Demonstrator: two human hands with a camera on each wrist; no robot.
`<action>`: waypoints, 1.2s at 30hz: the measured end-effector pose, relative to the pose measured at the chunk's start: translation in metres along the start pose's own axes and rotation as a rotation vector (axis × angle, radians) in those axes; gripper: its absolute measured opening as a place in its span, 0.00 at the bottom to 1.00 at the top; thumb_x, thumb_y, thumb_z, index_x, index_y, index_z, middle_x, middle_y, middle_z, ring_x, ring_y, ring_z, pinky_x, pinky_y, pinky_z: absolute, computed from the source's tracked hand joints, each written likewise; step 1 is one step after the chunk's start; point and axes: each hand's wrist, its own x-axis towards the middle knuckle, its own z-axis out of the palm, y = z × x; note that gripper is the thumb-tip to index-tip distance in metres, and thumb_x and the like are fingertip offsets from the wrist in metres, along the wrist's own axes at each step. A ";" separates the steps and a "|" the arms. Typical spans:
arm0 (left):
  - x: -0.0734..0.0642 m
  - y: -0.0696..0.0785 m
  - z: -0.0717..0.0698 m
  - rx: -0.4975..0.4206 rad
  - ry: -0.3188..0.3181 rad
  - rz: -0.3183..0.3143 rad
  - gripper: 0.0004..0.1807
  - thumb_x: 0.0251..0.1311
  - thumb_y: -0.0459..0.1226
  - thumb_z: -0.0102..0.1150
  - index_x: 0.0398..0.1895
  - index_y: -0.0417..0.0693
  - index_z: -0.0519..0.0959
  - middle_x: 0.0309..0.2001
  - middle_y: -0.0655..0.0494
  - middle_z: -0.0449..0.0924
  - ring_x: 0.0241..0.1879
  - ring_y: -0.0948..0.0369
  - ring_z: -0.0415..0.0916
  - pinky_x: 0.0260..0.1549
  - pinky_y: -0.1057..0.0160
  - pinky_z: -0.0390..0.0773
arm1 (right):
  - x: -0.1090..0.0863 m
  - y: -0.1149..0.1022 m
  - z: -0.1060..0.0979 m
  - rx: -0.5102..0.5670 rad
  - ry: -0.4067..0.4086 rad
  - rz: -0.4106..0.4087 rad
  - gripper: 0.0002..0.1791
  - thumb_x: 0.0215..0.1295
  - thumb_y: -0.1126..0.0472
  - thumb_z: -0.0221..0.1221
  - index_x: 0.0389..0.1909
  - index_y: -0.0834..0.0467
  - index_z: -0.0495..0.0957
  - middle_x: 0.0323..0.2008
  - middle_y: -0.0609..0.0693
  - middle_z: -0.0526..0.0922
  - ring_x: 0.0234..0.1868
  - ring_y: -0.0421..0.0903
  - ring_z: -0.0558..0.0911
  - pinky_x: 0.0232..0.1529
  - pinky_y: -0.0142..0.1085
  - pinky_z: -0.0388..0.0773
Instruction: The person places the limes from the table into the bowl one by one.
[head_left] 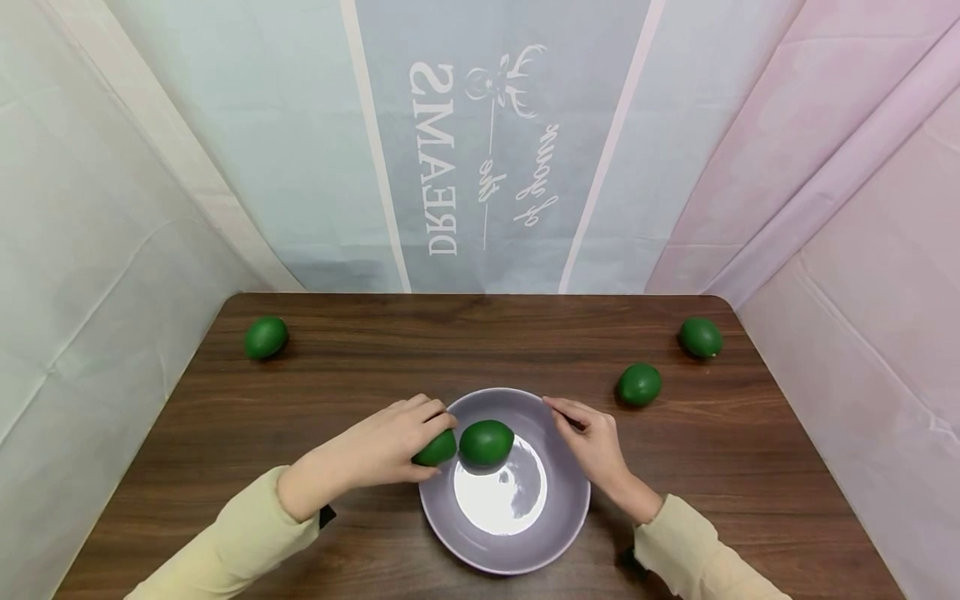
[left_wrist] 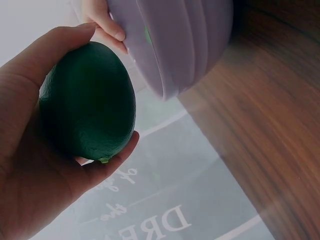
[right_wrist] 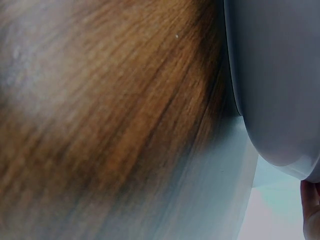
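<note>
My left hand grips a green lime at the left rim of a purple-grey bowl. In the left wrist view the thumb and fingers curl round this lime, its small stem nub pointing down, with the bowl just beyond. Inside the bowl, towards its upper left, lies another lime. The right hand pinches the bowl's upper right rim between thumb and fingers. Only the fingers of that hand show in the right wrist view, at the edge of the bowl.
One lime lies at the back left of the dark wooden table. Two more are on the right, one near the right hand and one by the back corner. Cloth hangings enclose the table behind and at the sides.
</note>
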 end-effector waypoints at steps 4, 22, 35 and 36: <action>0.001 0.002 0.002 -0.004 -0.010 0.007 0.27 0.42 0.46 0.69 0.46 0.46 0.74 0.39 0.59 0.71 0.39 0.61 0.69 0.38 0.63 0.75 | -0.005 0.018 0.004 0.006 -0.014 0.009 0.13 0.49 0.79 0.61 0.36 0.65 0.83 0.34 0.57 0.84 0.38 0.49 0.83 0.40 0.17 0.72; 0.009 0.012 0.016 0.022 -0.060 0.062 0.27 0.42 0.46 0.68 0.46 0.47 0.73 0.38 0.58 0.70 0.38 0.61 0.67 0.37 0.64 0.73 | -0.005 0.023 0.003 0.010 -0.039 0.034 0.13 0.51 0.75 0.60 0.37 0.62 0.84 0.36 0.53 0.84 0.41 0.39 0.81 0.41 0.18 0.73; 0.011 0.020 0.029 0.043 -0.081 0.091 0.28 0.42 0.50 0.68 0.47 0.48 0.73 0.40 0.59 0.71 0.39 0.62 0.68 0.40 0.65 0.73 | -0.006 0.025 0.005 0.012 -0.014 0.018 0.14 0.49 0.77 0.60 0.37 0.62 0.84 0.35 0.52 0.84 0.39 0.42 0.82 0.40 0.19 0.73; 0.011 0.021 0.030 0.042 -0.084 0.093 0.28 0.42 0.50 0.68 0.47 0.48 0.73 0.40 0.59 0.71 0.39 0.62 0.68 0.39 0.65 0.73 | -0.006 0.025 0.005 0.013 -0.014 0.021 0.14 0.49 0.77 0.60 0.37 0.62 0.84 0.35 0.52 0.84 0.39 0.42 0.82 0.40 0.19 0.73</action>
